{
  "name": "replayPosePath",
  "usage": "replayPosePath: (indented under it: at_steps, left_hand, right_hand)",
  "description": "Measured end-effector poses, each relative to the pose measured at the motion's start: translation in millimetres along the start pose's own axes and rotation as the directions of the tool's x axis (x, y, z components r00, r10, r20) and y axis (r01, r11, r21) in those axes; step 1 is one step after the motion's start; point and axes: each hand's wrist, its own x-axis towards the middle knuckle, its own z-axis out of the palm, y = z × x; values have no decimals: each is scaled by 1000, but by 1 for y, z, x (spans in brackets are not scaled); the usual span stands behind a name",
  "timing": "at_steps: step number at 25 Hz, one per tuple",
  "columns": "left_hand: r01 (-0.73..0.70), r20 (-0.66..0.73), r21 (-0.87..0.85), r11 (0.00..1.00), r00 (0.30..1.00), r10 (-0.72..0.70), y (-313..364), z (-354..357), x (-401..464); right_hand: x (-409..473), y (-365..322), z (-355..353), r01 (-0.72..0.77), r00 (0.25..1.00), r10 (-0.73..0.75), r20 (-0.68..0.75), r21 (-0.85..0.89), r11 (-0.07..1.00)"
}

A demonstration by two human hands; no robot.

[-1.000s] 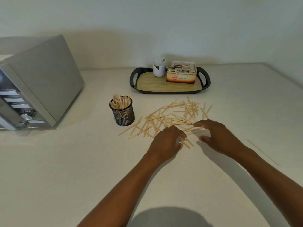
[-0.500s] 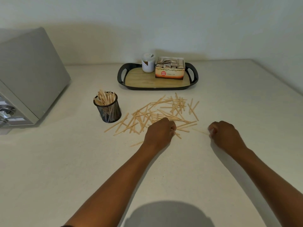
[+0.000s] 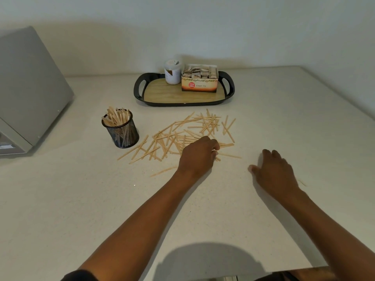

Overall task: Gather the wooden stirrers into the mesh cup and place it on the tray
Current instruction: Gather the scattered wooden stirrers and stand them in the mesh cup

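Loose wooden stirrers (image 3: 182,136) lie scattered on the white counter in front of the black tray (image 3: 183,103). Left of the pile stands the black mesh cup (image 3: 123,134), upright, with a bunch of stirrers (image 3: 116,118) sticking out of it. My left hand (image 3: 197,157) sits at the near edge of the pile, its fingers curled round a few stirrers whose ends poke out beside the knuckles. My right hand (image 3: 274,171) lies palm down on the bare counter to the right, fingers spread, holding nothing. The tray's front left part shows bare wood.
On the tray stand a white jar (image 3: 172,73) and an open tea box (image 3: 199,84) at the back. A grey microwave (image 3: 30,88) fills the left side. Single stirrers lie apart near my left wrist (image 3: 162,171) and behind my right hand (image 3: 302,182).
My right hand has opened from a fist and now lies flat with spread fingers. My left hand stays curled at the pile's near edge.
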Motion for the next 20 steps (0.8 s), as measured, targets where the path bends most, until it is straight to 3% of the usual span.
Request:
replayPosePath:
  at_steps: [2,5,10,13,16,18,20]
  left_hand:
    - [-10,11,0,1000,1000,10,5,3,-2]
    - [-23,18,6,1000,1000,23,6,5,-5]
    - [36,28,-24,999,999,-35,-2,-3,-12]
    - [27,-56,-9,1000,998,-27,-23,-22,-23]
    - [138,-158,121,983,980,-118,-62,-45,-45]
    - [396,-130,272,877,918,-374,-83,-52,-62]
    - [560,-26,339,756,809,-587,-94,-51,-74]
  right_hand:
    - [-5,-11,11,-33,996,36,84,-39,999]
    - [-4,-34,23,48,995,-46,92,-20,999]
    - [8,-83,30,361,925,-373,76,137,922]
    - [10,-91,26,497,867,-494,-60,173,851]
    - [16,-79,25,329,943,-324,-83,68,942]
    - [16,-77,30,147,989,-147,13,-10,989]
    - [14,-84,40,88,993,-83,90,-53,995]
